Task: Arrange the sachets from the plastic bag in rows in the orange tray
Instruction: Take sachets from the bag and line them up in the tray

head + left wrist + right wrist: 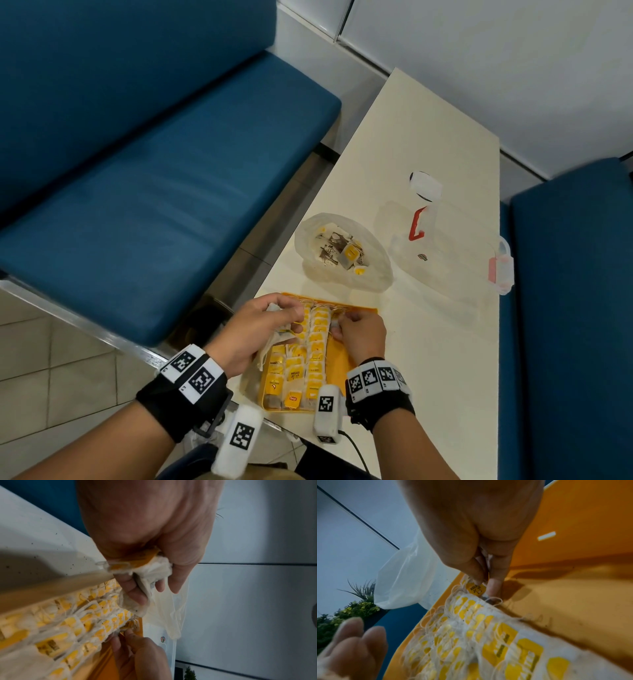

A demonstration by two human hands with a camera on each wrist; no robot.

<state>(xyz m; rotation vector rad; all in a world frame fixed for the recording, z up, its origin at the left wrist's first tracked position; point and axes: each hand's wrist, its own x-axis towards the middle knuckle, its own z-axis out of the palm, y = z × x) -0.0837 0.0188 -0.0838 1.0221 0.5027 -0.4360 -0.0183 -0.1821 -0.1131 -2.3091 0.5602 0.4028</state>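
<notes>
The orange tray [342, 363] lies at the near end of the table, its left part filled with rows of white sachets with yellow tags [317, 346]. My left hand [274, 322] hovers over the tray's far left corner and grips a bunch of white sachets [154, 568]. My right hand [346, 323] is at the far end of the rows, pinching one sachet with a yellow tag [476, 589] between thumb and fingertips, right by the tray's bare orange floor [573, 588]. The plastic bag [342, 253] lies open beyond the tray with several sachets inside.
A clear plastic box [445, 246] with red latches stands right of the bag, its lid tilted. Blue bench seats flank the narrow white table [428, 137] on both sides. The tray's right half shows bare orange.
</notes>
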